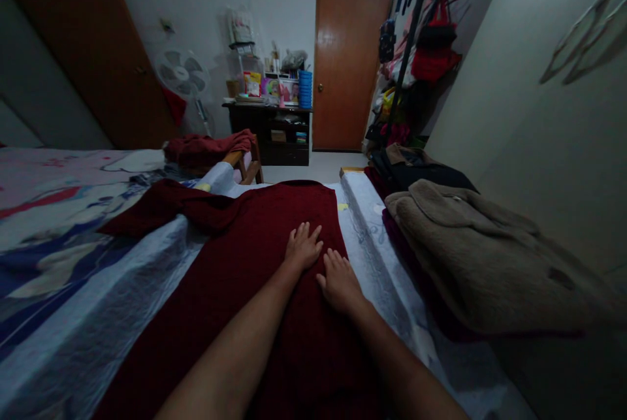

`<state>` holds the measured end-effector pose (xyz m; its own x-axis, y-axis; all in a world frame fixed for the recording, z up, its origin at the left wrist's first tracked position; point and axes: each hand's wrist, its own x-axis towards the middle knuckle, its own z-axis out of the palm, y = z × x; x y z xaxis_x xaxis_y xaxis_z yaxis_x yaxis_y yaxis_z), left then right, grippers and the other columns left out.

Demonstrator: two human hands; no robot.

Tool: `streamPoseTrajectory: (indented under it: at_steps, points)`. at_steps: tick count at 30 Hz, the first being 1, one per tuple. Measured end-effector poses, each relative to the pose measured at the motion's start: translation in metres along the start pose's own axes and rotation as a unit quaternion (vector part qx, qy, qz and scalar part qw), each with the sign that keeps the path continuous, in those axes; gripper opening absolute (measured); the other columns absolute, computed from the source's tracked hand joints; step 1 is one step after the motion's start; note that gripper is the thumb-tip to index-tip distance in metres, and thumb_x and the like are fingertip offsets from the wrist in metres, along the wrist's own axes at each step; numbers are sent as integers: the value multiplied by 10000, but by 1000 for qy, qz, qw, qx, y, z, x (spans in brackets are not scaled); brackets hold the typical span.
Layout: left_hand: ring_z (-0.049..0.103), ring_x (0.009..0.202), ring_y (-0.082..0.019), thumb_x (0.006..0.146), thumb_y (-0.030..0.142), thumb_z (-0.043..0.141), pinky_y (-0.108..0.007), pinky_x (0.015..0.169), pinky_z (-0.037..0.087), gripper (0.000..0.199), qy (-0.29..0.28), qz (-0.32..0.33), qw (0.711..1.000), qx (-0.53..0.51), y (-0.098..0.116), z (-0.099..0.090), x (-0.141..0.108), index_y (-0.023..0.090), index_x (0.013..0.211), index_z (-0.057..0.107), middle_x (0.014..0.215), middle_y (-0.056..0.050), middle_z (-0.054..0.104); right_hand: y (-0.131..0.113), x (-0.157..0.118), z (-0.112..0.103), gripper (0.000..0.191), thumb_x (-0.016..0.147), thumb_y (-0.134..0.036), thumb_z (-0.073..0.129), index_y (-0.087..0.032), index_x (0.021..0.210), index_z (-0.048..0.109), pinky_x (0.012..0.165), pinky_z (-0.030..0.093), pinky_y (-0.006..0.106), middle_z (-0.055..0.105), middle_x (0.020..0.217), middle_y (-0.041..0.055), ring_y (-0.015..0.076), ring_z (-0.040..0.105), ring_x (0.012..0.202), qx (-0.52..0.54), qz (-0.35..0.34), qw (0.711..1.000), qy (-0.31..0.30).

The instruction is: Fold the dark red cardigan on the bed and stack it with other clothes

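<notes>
A dark red long garment (235, 296) is spread out over a bed with a pale blue-white cover (142, 302). One sleeve (147, 208) stretches out to the left, and the neck end lies at the far side. My left hand (304, 246) rests on the cloth with its fingers spread. Just right of it and a little nearer, my right hand (339, 281) lies flat by the garment's right edge, fingers extended. Neither hand grips the fabric. No second sleeve shows on the right side.
Folded clothes, with a fuzzy brown coat (480, 257) on top, are stacked at the right. Another bed with a patterned cover (59, 211) adjoins on the left. Beyond are a reddish cloth (210, 147), a fan (182, 74), a dark cabinet (245, 121) and a wooden door (345, 61).
</notes>
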<state>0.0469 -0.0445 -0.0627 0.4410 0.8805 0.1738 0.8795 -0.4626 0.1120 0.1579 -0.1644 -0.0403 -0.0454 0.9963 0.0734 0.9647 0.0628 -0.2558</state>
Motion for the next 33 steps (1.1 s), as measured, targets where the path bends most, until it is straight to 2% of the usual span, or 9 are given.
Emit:
streamPoseTrajectory:
  at_steps: [4,11,14,18,21,25,29,33]
  points:
    - [240,1444,-293,941,515,336,-488,1131,225,575,-36,-4,999,-6,1,-4,1,288,1469,363,1547,-129,324,-5,-31,13,656,939,-419,432,-54,1474,330,1185,176,442,228,1564,156,277,203,1452,-9,-20,999,23]
    - [201,1457,-285,946,521,311,-485,1151,182,599,-60,-11,998,-3,3,-7,3,264,1486,330,1569,-127,273,-2,-77,18,683,933,-460,451,-60,1474,335,1174,227,429,203,1570,155,282,189,1455,-18,-41,998,51]
    - [183,1463,-275,953,505,313,-462,1163,162,606,-71,-12,997,-5,8,-13,-5,232,1494,313,1576,-135,250,-3,-88,19,674,936,-453,451,-58,1471,339,1173,235,427,229,1564,158,277,209,1450,-21,-44,997,64]
    - [151,1468,-285,960,539,278,-445,1162,180,634,-107,5,994,-29,17,-23,-40,202,1496,306,1593,-143,185,-3,-91,18,664,931,-434,460,-53,1464,349,1169,242,434,251,1558,166,277,211,1450,-18,-41,997,67]
    - [129,1471,-292,962,529,293,-456,1160,188,629,-132,15,991,-34,20,-31,-83,206,1502,288,1596,-145,166,-4,-90,16,643,933,-411,455,-55,1459,356,1163,249,442,266,1554,166,273,214,1449,-14,-44,996,70]
    - [108,1472,-303,949,478,380,-455,1155,212,630,-136,22,990,-25,21,-39,-140,220,1511,258,1598,-146,155,-4,-92,12,609,939,-372,442,-44,1447,371,1160,245,445,276,1549,176,275,220,1447,-9,-50,996,69]
    - [147,1464,-322,942,449,402,-463,1151,224,611,-111,19,993,-19,26,-41,-175,226,1501,291,1591,-146,192,-3,-95,6,586,939,-345,431,-45,1440,386,1168,222,434,285,1548,168,273,225,1444,-2,-56,997,47]
    - [176,1461,-306,934,416,416,-458,1156,221,601,-51,16,999,-7,32,-39,-186,234,1496,304,1585,-119,232,-8,-96,0,578,929,-309,420,-52,1445,379,1160,217,447,286,1547,167,273,222,1445,1,-49,999,12]
